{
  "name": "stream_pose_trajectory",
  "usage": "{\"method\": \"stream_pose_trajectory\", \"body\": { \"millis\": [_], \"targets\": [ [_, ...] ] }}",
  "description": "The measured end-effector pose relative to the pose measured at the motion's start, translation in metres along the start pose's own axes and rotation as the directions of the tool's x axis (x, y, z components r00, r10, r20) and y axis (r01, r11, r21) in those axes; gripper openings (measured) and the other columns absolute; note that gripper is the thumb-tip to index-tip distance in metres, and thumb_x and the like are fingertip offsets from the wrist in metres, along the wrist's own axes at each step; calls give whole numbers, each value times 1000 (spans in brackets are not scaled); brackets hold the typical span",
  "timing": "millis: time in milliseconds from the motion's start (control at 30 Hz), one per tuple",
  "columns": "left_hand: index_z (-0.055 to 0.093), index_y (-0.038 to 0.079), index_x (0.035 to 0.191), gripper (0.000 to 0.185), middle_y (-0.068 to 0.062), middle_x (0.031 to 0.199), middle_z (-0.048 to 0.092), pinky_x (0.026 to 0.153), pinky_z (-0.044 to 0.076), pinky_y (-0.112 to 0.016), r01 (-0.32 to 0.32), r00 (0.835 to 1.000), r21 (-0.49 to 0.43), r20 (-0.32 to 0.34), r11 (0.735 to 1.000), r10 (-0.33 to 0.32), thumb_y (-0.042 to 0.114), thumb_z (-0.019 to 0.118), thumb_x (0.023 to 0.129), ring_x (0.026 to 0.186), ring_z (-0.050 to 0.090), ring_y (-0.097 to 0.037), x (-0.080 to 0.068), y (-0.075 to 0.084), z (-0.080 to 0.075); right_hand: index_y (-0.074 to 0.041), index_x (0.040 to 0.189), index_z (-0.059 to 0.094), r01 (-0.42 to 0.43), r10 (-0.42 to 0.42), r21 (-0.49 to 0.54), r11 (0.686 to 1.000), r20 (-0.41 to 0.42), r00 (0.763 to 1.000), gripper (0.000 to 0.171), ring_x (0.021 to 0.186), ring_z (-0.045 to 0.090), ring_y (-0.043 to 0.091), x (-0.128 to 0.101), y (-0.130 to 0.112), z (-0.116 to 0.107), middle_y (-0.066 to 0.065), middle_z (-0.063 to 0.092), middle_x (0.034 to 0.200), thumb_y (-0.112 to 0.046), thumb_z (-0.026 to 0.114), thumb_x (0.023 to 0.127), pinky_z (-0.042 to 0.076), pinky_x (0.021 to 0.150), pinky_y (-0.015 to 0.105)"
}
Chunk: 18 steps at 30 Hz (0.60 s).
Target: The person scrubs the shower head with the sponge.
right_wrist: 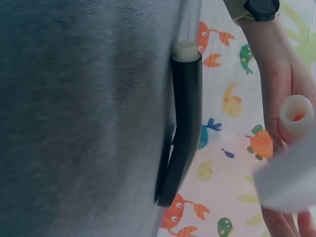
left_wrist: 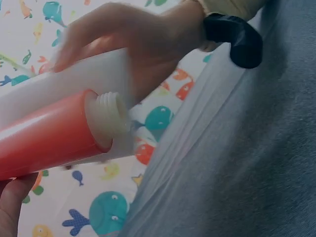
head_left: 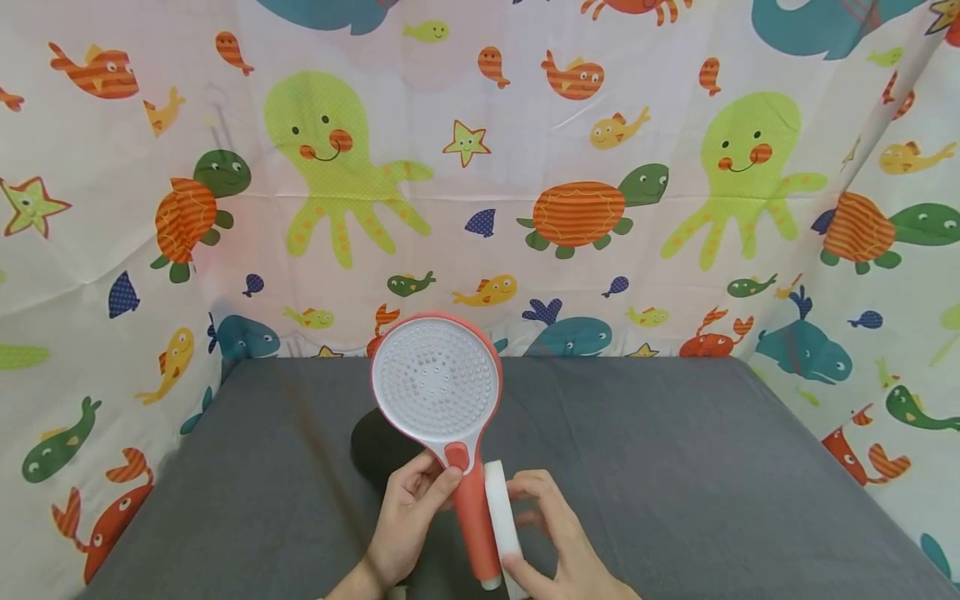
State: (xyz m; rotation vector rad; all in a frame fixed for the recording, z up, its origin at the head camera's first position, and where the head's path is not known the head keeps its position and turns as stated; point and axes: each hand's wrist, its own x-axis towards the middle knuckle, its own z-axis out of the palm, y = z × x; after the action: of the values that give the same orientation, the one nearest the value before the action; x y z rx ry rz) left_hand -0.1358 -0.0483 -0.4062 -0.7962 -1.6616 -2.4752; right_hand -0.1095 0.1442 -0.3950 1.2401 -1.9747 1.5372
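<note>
My left hand (head_left: 405,521) grips a coral-red shower head (head_left: 437,379) at the top of its handle, thumb just below the red button on its neck. Its round white nozzle face is turned toward me, and the threaded end (left_wrist: 112,112) of the handle points down. My right hand (head_left: 558,533) holds a flat white sponge (head_left: 501,512) lengthwise along the right side of the handle, thumb low and fingers higher up. Behind the red one, a black shower head (head_left: 378,446) lies on the grey cloth, partly hidden; its handle (right_wrist: 187,103) shows in the right wrist view.
The grey cloth-covered table (head_left: 637,458) extends beneath and around both hands. A white curtain (head_left: 465,250) printed with sea animals hangs along the back and both sides.
</note>
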Motion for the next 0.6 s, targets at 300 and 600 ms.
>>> {"method": "stream_pose_trajectory", "body": {
  "millis": [300, 600],
  "targets": [
    [54, -12, 112, 21, -6, 103, 61, 72, 54, -34, 88, 993, -12, 77, 996, -87, -3, 48, 94, 90, 60, -14, -6, -12, 10, 20, 127, 24, 102, -104, -22, 995, -317, 943, 61, 113, 45, 24, 21, 17, -1, 25, 33, 126, 12, 61, 80, 48, 87, 29],
    [58, -11, 109, 20, -7, 104, 58, 69, 55, -35, 85, 995, -30, 56, 996, -84, -4, 48, 93, 89, 61, -15, -7, -13, 9, 19, 125, 31, 98, -110, -54, 994, -283, 953, 58, 111, 44, 23, 25, 4, -5, 26, 36, 121, 10, 65, 79, 49, 84, 27]
  ]
}}
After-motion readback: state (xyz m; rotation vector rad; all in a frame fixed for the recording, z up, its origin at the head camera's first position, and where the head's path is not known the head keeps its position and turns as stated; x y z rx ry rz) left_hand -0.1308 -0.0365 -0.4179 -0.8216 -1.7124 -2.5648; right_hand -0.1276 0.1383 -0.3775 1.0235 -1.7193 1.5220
